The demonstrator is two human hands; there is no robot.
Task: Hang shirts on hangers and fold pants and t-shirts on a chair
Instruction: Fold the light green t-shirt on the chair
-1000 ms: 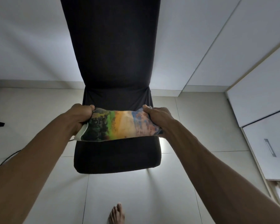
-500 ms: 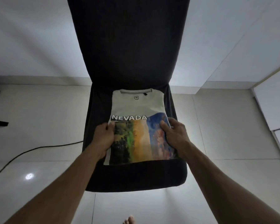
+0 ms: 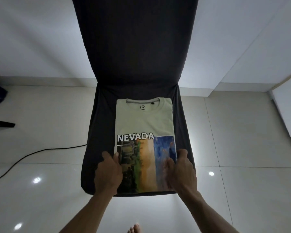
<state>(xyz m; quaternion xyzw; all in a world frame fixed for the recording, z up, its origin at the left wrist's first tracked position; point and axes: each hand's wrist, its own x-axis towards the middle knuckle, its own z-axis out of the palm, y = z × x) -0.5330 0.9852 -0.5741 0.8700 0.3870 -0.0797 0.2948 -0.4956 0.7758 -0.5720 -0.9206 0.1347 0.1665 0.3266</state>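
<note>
Both hands, left hand [image 3: 107, 174] and right hand [image 3: 181, 170], flank the folded t-shirt [image 3: 144, 121] on the chair [image 3: 183, 125]

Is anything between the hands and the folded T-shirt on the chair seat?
Nothing visible. The left hand and right hand lie directly on the near side edges of the pale green folded T-shirt with the NEVADA print, which lies flat on the dark fabric-covered chair.
</note>
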